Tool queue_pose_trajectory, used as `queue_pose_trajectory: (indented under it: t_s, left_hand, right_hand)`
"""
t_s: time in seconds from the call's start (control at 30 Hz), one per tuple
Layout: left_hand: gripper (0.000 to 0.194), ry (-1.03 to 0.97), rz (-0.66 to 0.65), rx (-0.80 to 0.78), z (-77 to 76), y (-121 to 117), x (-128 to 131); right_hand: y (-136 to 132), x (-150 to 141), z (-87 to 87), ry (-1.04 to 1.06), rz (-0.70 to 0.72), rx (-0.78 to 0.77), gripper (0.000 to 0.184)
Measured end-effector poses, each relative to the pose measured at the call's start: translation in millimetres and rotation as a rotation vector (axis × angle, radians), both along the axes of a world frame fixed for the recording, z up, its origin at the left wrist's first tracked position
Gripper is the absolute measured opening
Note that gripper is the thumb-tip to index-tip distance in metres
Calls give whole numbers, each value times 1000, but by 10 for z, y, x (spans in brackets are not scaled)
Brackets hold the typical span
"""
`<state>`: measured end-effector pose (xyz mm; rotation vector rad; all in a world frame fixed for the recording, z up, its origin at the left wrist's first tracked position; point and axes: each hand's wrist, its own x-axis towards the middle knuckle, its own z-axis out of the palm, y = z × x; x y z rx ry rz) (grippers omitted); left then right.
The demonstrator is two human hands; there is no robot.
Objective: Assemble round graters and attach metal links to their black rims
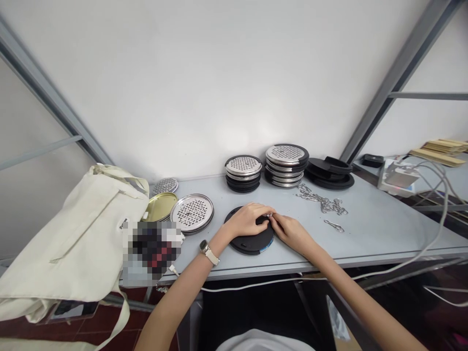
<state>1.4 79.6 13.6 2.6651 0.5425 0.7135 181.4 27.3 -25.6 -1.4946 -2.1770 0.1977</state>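
A black round disc (252, 244) lies flat on the grey table, with a strip of blue and silver showing along its lower right edge. My left hand (246, 222) rests over the disc, its fingers curled toward the right rim and the thumb bent inward. At that rim my right hand (288, 231) pinches a small shiny metal clip (269, 215), mostly hidden by the fingertips. Both hands' fingertips meet there. To the right lie a loose metal snap hook (334, 225) and a pile of similar hooks (323, 201).
Two stacks of perforated metal discs with black rims (243, 165) (287, 155) stand behind. Black covers (331, 171) lie at right. Perforated plates (192, 213), a gold-coloured lid (161, 207) and a cream bag (80, 243) are left. A white cable (256, 284) crosses the table's front.
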Motion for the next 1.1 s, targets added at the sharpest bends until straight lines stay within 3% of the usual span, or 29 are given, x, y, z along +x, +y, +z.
queue_pose_trajectory:
  t_s: [0.43, 0.77, 0.97, 1.1]
  left_hand:
    - [35, 13, 23, 28, 11, 11, -15]
    - [28, 68, 194, 64, 17, -10, -10]
    - [9, 120, 253, 117, 2, -19, -6]
    - [7, 145, 248, 115, 8, -23, -9]
  right_hand:
    - [-24, 8, 45, 87, -41, 63, 29]
    - [6, 16, 19, 94, -139, 69, 30]
    - [-9, -7, 52, 125, -110, 21, 29]
    - [-38, -38, 107, 68, -54, -6, 21]
